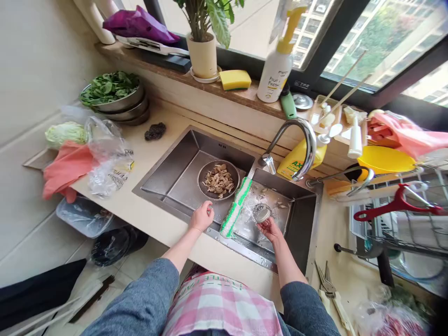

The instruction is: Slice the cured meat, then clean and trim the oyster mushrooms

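Note:
My right hand (270, 228) is in the right basin, its fingers closed on the edge of a round, pale-rimmed sink strainer (263, 215) over the drain area. Wet scraps lie on the basin floor around it. My left hand (203, 216) hovers by the front rim of the left basin with its fingers curled in, and nothing shows in them. Just beyond it stands a metal bowl (200, 179) of sliced mushrooms (219, 181). A green-and-white cloth (236, 207) hangs over the divider of the double sink (182, 172), between my hands.
The faucet (310, 144) arches over the right basin. Stacked bowls of leafy greens (112, 88), a cabbage (66, 135) and a pink glove (68, 165) sit left. A soap bottle (275, 74) and sponge (235, 80) line the sill. Scissors (331, 291) and a dish rack (402, 219) are right.

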`<state>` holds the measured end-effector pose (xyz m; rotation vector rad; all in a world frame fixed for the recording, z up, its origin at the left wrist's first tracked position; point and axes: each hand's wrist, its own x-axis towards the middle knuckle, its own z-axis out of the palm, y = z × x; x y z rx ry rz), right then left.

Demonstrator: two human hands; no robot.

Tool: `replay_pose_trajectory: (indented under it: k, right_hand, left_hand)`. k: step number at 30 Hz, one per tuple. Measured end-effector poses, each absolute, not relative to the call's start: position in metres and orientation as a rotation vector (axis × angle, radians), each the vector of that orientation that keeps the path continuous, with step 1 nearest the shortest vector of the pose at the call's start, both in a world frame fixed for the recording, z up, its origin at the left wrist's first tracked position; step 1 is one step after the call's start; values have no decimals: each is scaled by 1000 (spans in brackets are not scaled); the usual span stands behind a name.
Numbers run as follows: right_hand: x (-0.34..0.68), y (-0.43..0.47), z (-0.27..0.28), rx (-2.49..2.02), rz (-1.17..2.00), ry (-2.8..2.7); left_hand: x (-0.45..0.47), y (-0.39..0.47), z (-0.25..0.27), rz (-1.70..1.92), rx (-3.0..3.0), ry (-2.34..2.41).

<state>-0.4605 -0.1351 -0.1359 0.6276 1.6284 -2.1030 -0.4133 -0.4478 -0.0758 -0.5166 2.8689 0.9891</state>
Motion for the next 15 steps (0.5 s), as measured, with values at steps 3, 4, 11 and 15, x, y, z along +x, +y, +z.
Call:
replay_pose_trajectory:
  k: [3,4,11,15]
  right_hand:
    - [-452,-130,-131,771,-2125,1467]
    - [-450,-127,-127,814,-2129,1419]
    - [-443,-106,-85,737,-2278,1273]
    - [-438,-115,-78,664,-2059,1864]
  left_hand:
    - [-414,-448,-76,983,-486,2877]
    - [-414,-449,-76,983,-472,2881]
    - [-414,-448,-74,974,-456,2884]
    - [-413,-449,-74,953,-406,2903]
